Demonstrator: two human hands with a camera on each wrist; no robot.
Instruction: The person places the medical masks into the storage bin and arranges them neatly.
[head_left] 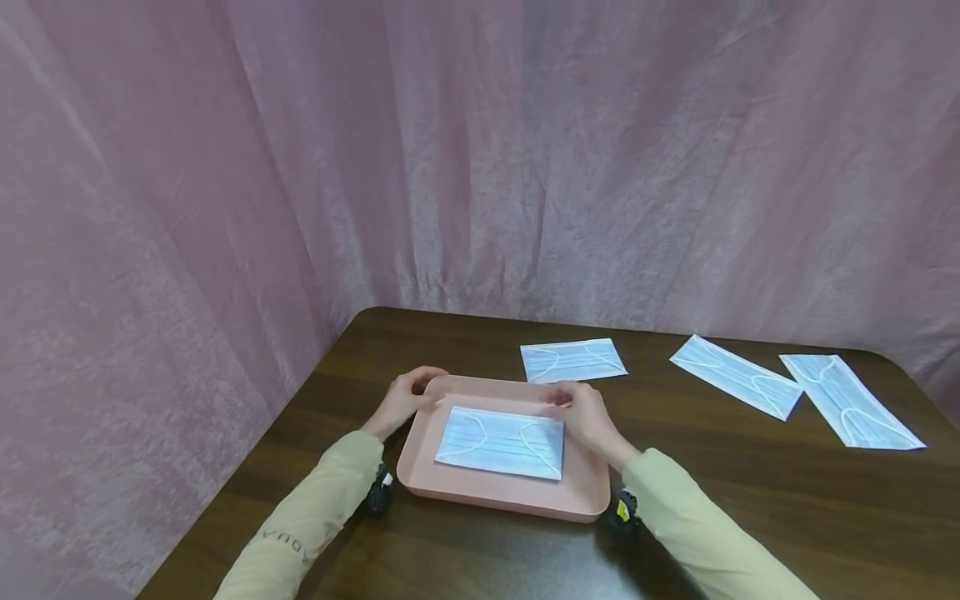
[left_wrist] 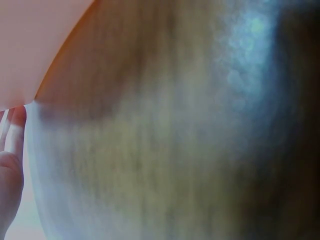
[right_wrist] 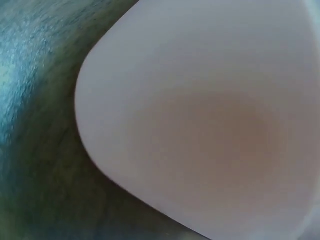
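A shallow pink tray (head_left: pixel 502 496) lies in front of me in the head view, with one pale blue face mask (head_left: pixel 501 443) flat inside it, white ear loops on top. My left hand (head_left: pixel 405 400) grips the tray's far left corner, thumb over the rim. At the far right corner, my right hand (head_left: pixel 588 417) holds the rim between thumb and fingers. The left wrist view catches the tray's edge (left_wrist: pixel 40 45) above the fingers of the left hand (left_wrist: pixel 11 165). Only a blurred tray corner (right_wrist: pixel 200 125) shows in the right wrist view, without the hand.
Just beyond the tray, a blue mask (head_left: pixel 573 360) lies on the dark wooden table (head_left: pixel 450 562). Farther right are two more masks, one slanted (head_left: pixel 735 377) and one near the right edge (head_left: pixel 851 404). A pink curtain (head_left: pixel 480 167) hangs behind the table and along its left.
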